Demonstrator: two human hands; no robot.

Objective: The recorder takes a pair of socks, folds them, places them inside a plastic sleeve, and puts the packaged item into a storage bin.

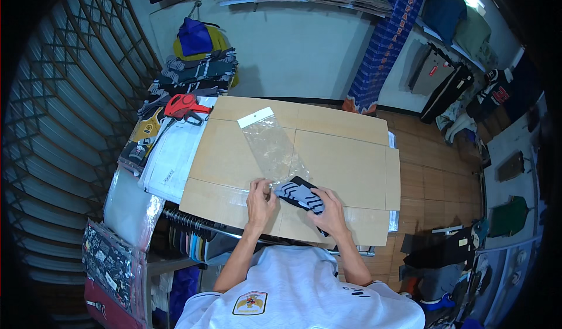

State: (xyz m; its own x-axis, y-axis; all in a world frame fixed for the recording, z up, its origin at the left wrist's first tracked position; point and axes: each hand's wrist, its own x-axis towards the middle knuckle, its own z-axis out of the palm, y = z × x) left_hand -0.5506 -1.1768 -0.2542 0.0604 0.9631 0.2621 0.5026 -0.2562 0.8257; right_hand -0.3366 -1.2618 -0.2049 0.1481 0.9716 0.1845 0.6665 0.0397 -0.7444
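Observation:
A clear plastic bag (274, 147) with a white header strip lies slantwise on a cardboard sheet (342, 166). Its near end is at my left hand (261, 202), whose curled fingers pinch the film by the bag's corner. My right hand (329, 211) grips a folded textile piece (299, 194), grey with black stripes and black edges. The far left end of this piece meets the bag's near end, close to my left fingertips. Whether any of it lies inside the bag is unclear.
At the table's left are a red price-label gun (186, 106), a yellow packet (148, 127) and white plastic sheets (173, 162). Folded clothes (197, 72) are stacked behind them. Below the near edge runs a metal rail (206, 226) with hanging garments. A metal folding gate (79, 109) stands at left.

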